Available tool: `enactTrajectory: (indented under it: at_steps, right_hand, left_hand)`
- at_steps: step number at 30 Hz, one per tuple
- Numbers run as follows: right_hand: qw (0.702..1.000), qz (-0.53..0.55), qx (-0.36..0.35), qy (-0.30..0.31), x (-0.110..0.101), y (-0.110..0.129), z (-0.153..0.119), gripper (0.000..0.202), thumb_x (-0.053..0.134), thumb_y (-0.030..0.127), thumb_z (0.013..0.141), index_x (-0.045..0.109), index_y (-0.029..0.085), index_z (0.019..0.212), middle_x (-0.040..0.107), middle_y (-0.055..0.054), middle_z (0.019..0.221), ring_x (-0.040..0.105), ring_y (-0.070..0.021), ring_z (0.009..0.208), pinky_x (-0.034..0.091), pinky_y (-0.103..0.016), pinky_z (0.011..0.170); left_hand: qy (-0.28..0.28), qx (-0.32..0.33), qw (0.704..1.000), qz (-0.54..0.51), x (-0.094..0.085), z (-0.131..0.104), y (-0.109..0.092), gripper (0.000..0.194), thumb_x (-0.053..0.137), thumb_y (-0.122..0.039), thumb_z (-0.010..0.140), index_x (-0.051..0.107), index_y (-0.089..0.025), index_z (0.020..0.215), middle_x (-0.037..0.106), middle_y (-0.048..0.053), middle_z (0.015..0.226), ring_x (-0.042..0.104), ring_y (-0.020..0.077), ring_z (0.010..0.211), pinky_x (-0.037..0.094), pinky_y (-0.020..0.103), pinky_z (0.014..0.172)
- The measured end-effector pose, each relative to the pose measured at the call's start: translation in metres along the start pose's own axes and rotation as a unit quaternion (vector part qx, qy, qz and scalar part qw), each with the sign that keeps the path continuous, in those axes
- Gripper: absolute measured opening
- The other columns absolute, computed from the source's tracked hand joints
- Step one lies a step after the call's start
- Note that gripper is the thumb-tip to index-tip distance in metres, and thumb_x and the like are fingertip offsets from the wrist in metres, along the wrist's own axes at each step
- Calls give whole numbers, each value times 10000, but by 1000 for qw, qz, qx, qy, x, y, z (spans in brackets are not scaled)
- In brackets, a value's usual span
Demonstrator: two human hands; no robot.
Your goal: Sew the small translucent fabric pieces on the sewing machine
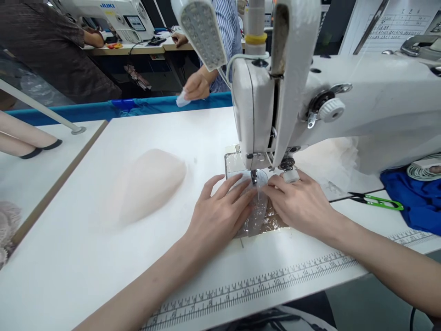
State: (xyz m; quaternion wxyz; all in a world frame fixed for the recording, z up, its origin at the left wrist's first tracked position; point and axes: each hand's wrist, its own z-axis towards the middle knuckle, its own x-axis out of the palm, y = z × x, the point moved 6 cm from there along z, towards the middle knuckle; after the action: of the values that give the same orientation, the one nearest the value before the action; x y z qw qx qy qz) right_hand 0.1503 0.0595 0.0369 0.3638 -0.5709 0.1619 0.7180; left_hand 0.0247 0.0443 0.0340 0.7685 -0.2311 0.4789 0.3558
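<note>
From the head camera, a small piece of thin, see-through greyish fabric (pixel 257 220) lies under the needle of a white sewing machine (pixel 372 92). Its lower part narrows toward the person, its right edge is curved, and it looks smooth over a shiny, brownish clear sheet (pixel 275 220).

The left hand (pixel 222 204) rests palm down with fingers apart, its fingertips on the fabric's left side, close to the metal foot (pixel 254 177). The right hand (pixel 299 197) has bent fingers at the fabric's right edge; whether they pinch it cannot be told.

Left of the hands, the white table (pixel 165 257) spreads wide, bearing one pale, sheer, rounded piece (pixel 155 184) well apart from the left hand. A printed ruler (pixel 262 287) follows the near edge. The machine's arm stands above and behind the right hand, limiting room there. Farther right lie green-handled snips (pixel 382 203), their handles near a blue cloth (pixel 420 202).
</note>
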Motion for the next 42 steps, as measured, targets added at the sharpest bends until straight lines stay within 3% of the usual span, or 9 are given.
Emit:
enactTrajectory:
  at_steps: [3,6,10,12,18,22,29,36,42]
  right_hand:
    - [997,65,-32,19,-5,0,0,254,479,73,834,643,178,998,667,-54,1073,547,-122,626,305,-296,620]
    - [992,110,-47,27,-4,0,-1,216,496,86,839,657,187,941,669,-27,1084,593,-128,667,321,-288,599]
    - [985,163,-49,33,0,-2,-1,225,500,101,854,680,209,932,688,0,1030,638,-148,757,372,-291,623]
    - [979,195,-43,44,1,-4,0,236,488,119,861,687,222,936,683,7,1050,645,-150,774,398,-294,637]
    - [941,317,16,122,9,-15,2,269,479,170,857,704,269,966,669,25,1083,642,-150,776,474,-317,736]
    - [909,388,44,145,18,-21,3,263,497,206,864,714,294,984,638,14,1139,629,-177,899,484,-339,838]
    - [866,475,54,147,22,-25,5,198,546,266,862,729,305,928,621,3,1120,594,-178,1030,457,-324,923]
    - [855,487,144,110,32,-33,7,177,599,408,824,700,264,804,678,9,948,623,-188,949,493,-299,801]
    - [869,430,236,65,41,-45,4,229,592,471,804,671,257,785,679,14,839,632,-198,809,486,-295,664]
  left_hand:
    - [49,-14,996,-72,-10,-2,-5,169,529,-298,898,623,-193,992,681,52,1039,611,202,974,485,361,831]
    - [144,-32,984,-100,-12,-6,-14,312,651,-446,781,587,-182,936,635,62,966,589,211,833,509,329,631]
    - [199,-54,976,-65,-10,-11,-21,475,733,-485,672,555,-166,975,595,76,1006,558,251,871,520,361,615]
    - [188,-53,979,-61,-8,-11,-22,469,686,-486,730,543,-156,1030,590,82,1042,553,251,900,528,378,660]
    - [85,-46,994,-55,5,-3,-10,463,454,-537,889,552,-147,1119,598,95,1048,548,245,961,503,398,773]
    - [63,-50,995,-60,14,-2,-5,526,347,-565,919,549,-146,1165,591,92,1012,543,231,906,501,386,729]
    - [32,-21,998,-53,18,-8,-8,551,335,-579,918,537,-148,1196,578,87,1024,513,233,933,489,388,748]
    - [17,-5,999,-37,20,-9,-8,545,364,-565,916,525,-129,1202,575,90,1049,504,234,974,493,388,789]
    - [21,-1,999,-26,20,-10,-9,531,368,-544,922,526,-119,1199,571,95,1055,505,240,986,497,390,789]
